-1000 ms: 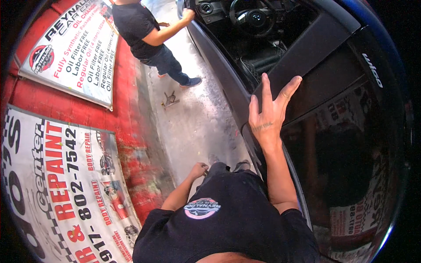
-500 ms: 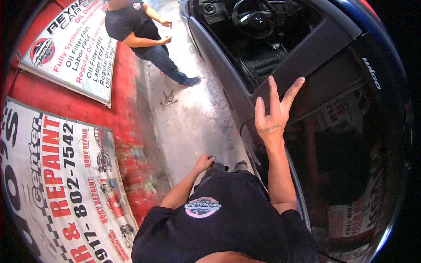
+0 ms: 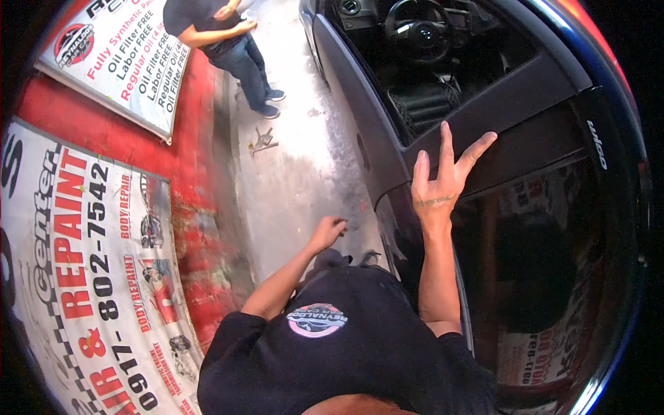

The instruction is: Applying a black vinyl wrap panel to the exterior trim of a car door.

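Note:
My right hand (image 3: pixel 443 176) is spread open, fingers pointing away from me, over the dark car (image 3: pixel 526 228) on my right. I cannot tell whether it touches the bodywork. Just beyond its fingertips is a window opening, through which a steering wheel (image 3: pixel 417 33) and a dark seat (image 3: pixel 418 104) show. My left hand (image 3: pixel 328 234) hangs low in front of me above the floor, its fingers curled in. Whether anything sits inside those curled fingers is hidden.
A concrete floor (image 3: pixel 297 180) runs between the car and a red wall (image 3: pixel 200 166) hung with printed banners (image 3: pixel 117 69). Ahead, a person (image 3: pixel 221 41) in dark clothes stands near the wall. A small metal stand (image 3: pixel 263 140) lies on the floor before them.
My left hand has swung forward, away from my body. My right hand stays spread over the car. The person ahead has brought their feet together and their hands closer to the body.

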Demonstrator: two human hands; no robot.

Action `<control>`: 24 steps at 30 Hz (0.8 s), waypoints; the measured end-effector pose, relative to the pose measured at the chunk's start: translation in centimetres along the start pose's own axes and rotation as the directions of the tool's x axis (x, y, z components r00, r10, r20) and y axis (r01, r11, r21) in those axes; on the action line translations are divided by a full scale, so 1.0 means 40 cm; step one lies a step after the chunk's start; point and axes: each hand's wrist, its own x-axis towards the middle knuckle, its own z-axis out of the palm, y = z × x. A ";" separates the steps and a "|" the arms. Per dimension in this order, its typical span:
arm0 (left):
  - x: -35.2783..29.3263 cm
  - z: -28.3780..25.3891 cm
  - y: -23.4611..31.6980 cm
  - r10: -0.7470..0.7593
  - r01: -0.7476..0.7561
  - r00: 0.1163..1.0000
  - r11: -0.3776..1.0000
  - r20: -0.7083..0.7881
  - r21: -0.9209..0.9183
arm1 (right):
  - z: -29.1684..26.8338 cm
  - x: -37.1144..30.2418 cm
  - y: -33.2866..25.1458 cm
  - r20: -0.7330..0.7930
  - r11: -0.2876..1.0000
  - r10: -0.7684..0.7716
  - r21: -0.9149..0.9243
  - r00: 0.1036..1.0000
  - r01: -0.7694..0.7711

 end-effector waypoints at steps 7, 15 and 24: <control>0.013 0.020 0.423 0.428 -0.426 0.901 0.904 -0.069 0.041 | -0.004 -0.001 0.005 -0.029 0.999 -0.010 -0.037 1.000 0.009; 0.051 0.090 0.713 0.777 -0.767 0.619 0.629 -0.111 0.126 | -0.012 -0.009 0.014 -0.038 0.997 -0.026 0.076 0.999 0.029; 0.133 0.138 0.740 0.869 -0.857 0.470 0.491 -0.156 0.154 | -0.027 -0.020 0.013 -0.014 0.965 0.077 0.252 0.997 -0.071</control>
